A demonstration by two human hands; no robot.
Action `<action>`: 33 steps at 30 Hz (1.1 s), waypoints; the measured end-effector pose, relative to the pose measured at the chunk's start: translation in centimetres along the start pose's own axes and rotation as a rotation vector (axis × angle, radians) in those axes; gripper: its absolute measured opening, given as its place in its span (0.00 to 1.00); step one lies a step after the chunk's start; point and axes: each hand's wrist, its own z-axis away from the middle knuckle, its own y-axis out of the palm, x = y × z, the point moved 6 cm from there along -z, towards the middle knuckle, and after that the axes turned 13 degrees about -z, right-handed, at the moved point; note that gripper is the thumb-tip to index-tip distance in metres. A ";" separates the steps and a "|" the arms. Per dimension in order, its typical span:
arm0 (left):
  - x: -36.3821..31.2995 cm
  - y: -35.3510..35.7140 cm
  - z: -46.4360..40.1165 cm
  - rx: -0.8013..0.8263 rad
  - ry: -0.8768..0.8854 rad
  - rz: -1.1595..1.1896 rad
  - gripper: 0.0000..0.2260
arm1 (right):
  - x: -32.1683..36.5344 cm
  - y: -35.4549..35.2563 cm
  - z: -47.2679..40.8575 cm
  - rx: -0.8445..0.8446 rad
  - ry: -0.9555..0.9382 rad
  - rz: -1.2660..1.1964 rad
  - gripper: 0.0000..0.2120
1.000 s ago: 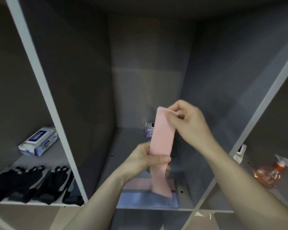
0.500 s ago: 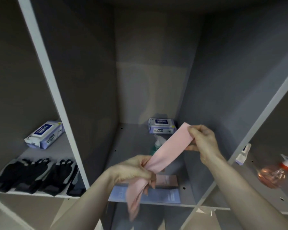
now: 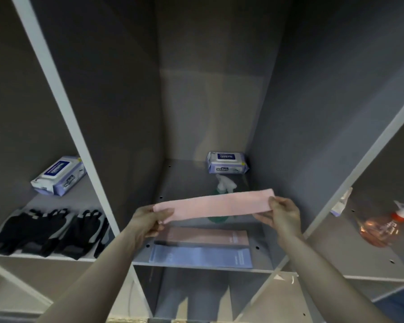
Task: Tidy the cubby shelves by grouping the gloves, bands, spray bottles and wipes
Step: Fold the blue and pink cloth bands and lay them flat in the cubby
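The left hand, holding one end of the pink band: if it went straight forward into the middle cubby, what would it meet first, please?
Probably the green spray bottle behind the pink band, though the left hand may pass left of it; depth is unclear.

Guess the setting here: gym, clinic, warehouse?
Probably a gym or studio storage corner, though that is a guess. Grey cubby shelves hold black gloves, packs of wipes and spray bottles. Both hands stretch a pink band above two flat bands.
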 end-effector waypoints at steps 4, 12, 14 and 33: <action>3.4 0.1 -1.7 -0.207 -0.085 -0.010 0.09 | -4.9 -2.1 -0.9 -0.010 0.092 0.154 0.03; 6.6 0.4 -5.5 -0.295 -0.125 -0.277 0.09 | -10.9 -3.0 -4.1 -0.051 0.196 0.385 0.07; 7.1 0.6 -6.4 -0.287 -0.145 -0.344 0.12 | -12.3 -3.4 -4.8 -0.097 0.176 0.469 0.07; 9.5 2.0 -9.5 -0.247 -0.157 -0.503 0.14 | -15.6 -3.4 -5.7 -0.124 0.144 0.892 0.12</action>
